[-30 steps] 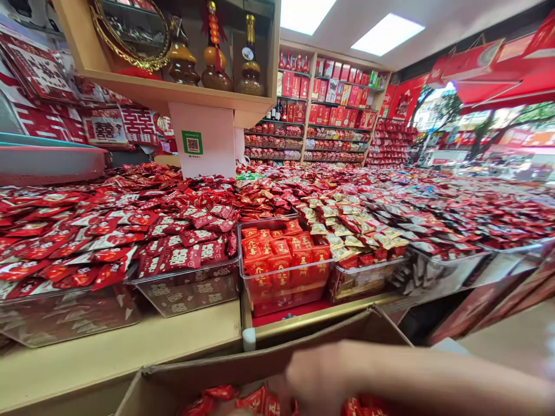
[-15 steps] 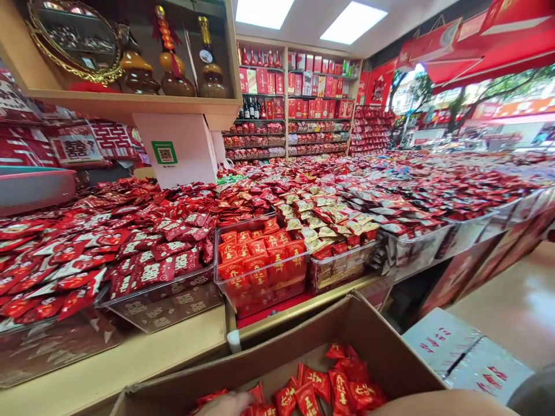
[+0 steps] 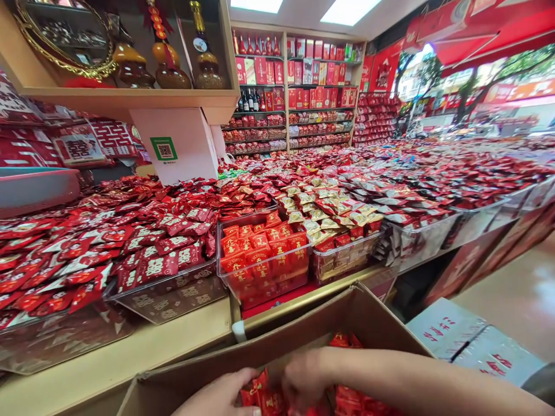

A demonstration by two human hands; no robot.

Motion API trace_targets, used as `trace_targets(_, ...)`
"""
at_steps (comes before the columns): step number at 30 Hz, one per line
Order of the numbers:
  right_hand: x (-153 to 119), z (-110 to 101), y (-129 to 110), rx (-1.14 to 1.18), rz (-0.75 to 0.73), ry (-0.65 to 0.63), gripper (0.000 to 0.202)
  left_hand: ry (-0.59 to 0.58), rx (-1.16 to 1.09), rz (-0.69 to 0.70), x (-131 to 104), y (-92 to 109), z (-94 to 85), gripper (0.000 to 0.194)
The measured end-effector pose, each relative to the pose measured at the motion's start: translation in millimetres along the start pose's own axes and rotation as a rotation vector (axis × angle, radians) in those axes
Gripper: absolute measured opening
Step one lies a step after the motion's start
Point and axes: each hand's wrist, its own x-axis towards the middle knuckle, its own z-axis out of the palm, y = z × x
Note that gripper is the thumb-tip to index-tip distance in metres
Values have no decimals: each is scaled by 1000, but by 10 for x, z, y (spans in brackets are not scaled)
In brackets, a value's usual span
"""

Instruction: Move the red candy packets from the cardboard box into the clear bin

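Observation:
Low in the view, an open cardboard box (image 3: 247,352) holds red packets with gold print (image 3: 347,398). My left hand (image 3: 229,393) is inside it, its thumb and fingers around several red packets (image 3: 266,393). Beside it, my right hand (image 3: 306,375) reaches down among the packets from the right, fingers curled and blurred; what it holds is hidden. Just beyond the box, a clear plastic bin (image 3: 264,277) contains the same kind of red packets, standing in rows.
Bins of dark red packets (image 3: 160,260) stand left, and a bin of gold and white packets (image 3: 329,214) stands right. White boxes (image 3: 455,341) sit at lower right. A wooden display cabinet (image 3: 130,98) overhangs the counter at upper left.
My right hand has come into the box from the right. My left hand shows more fully and now has packets between its fingers. The view has shifted slightly.

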Motion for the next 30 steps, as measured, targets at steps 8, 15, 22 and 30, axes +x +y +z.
trace_targets(8, -30, -488, 126, 819, 66, 56, 30, 13, -356, 216, 208, -31, 262, 55)
trace_targets(15, -157, -635, 103, 660, 6, 179, 16, 194, -398, 150, 190, 140, 353, 54)
trace_targets(22, -154, -639, 143, 817, -53, 220, 13, 186, -399, 162, 203, 145, 350, 43)
trace_targets(30, -190, -653, 17, 918, -41, 311, 11, 67, -145, 221, 170, 134, 341, 34)
